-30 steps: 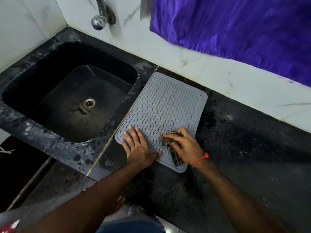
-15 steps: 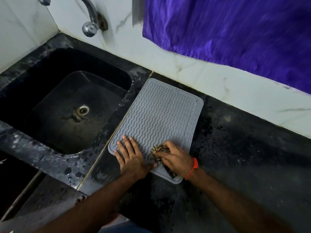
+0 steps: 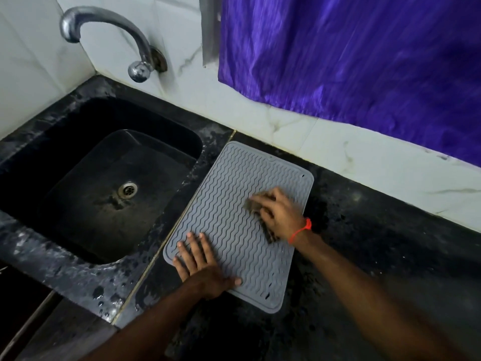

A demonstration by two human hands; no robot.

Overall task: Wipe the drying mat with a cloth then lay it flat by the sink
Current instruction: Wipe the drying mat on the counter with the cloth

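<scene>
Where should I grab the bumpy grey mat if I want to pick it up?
Probably the near right corner of the grey wavy-ridged rubber drying mat, coming from the front. The mat lies flat on the black stone counter, so a thin corner is easiest to peel up, and this one is free: the left hand presses the near left, the right hand wipes farther back.

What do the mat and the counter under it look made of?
The drying mat looks like matte grey silicone or rubber: moulded wavy ridges, rounded corners. The counter looks like polished black stone, probably granite: speckled, with a faint sheen and wet patches.
</scene>
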